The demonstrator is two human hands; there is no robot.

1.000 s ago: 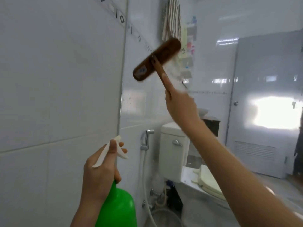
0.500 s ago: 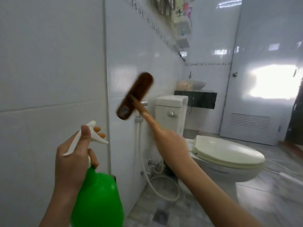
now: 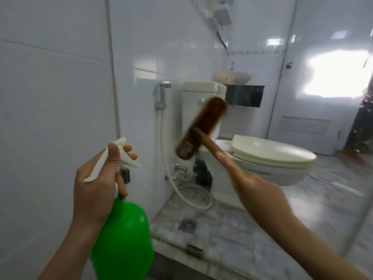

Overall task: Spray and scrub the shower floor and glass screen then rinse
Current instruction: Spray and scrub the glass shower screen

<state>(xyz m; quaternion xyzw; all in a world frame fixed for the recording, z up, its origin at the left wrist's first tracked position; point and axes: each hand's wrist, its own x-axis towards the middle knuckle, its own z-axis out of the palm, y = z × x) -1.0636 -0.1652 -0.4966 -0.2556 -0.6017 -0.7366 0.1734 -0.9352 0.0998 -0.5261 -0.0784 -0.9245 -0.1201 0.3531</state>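
Left hand fingers clamp the spray bottle at the trigger; right hand fingers clamp the brush, raised left of the toilet for scrubbing the glass.

Glossy white wall tiles fill the side left of the thumb on the trigger. Past the outstretched fingers stands a white ceramic toilet with its cream lid shut, its cistern against the wall. Between the two sets of fingers a chrome bidet sprayer hangs, its white hose looping to the grey marbled floor, where a square metal drain sits. Well beyond the fingertips, a white basin on a dark counter and a white door with a louvred vent catch bright glare.
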